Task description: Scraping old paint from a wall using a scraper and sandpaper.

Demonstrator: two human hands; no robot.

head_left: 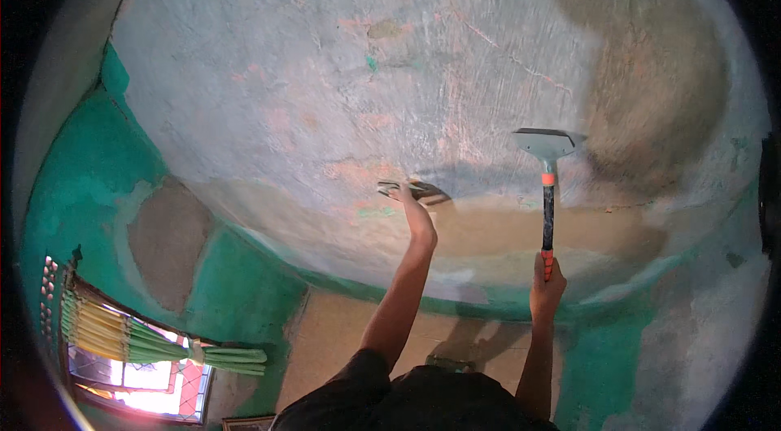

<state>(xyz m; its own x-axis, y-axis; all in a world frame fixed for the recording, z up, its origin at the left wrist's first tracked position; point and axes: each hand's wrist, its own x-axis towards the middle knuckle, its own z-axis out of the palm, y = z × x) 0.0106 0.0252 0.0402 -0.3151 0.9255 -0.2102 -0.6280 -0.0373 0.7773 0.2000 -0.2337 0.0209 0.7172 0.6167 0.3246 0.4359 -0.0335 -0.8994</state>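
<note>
My right hand [546, 293] is wrapped round the lower end of a long-handled scraper [548, 215]. Its wide grey blade head points up at the pale plastered wall [309, 81]. The black handle has orange bands. Whether the blade touches the plaster, I cannot tell. Farther left, my left hand [404, 193] is raised to the wall with a small flat thing [385, 186] under its fingers, pale with dark edges. The hand partly hides this thing, so its kind is unclear. Around it the plaster shows orange and green traces of old paint.
A large brown patch [663, 81] marks the wall at the right. Green painted wall [93, 175] lies to the left, with a grey bare patch [169, 244]. A barred window [142, 386] with a tied green and yellow curtain [146, 339] is at the lower left.
</note>
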